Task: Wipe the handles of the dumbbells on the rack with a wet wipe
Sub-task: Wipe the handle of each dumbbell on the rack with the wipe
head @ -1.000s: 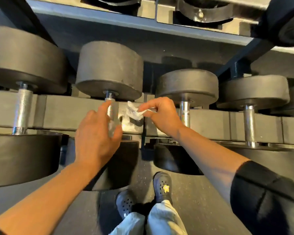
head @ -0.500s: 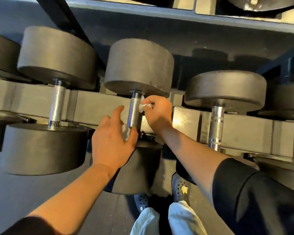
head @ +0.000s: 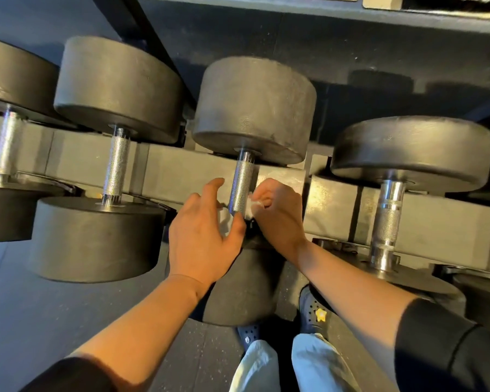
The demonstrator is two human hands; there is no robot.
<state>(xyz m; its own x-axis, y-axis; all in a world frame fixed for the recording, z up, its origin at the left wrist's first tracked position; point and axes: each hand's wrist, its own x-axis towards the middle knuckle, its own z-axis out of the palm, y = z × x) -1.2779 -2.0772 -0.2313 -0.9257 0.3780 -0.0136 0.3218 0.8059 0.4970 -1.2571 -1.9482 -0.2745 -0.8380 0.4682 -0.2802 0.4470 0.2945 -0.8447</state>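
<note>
Knurled handle (head: 241, 185): long axis runs straight away from the person, between both grips. Wet wipe (head: 252, 206): touching its near end, pinched by right hand (head: 277, 213). Left hand (head: 203, 236): fingers spread, also touching the wipe; whether it grasps, cannot tell.

Dark speckled rubber floor (head: 48, 321) lies below, a grey shelf (head: 323, 21) overhead, in warm light.

Dark metal rack (head: 181, 171) runs left to right, and black round-headed dumbbells sit across its rails side by side, knurled steel handles pointing near to far. The one in the middle (head: 255, 108) has bigger heads than its right neighbour (head: 413, 151). Speckled dark floor (head: 40, 306) underneath.
</note>
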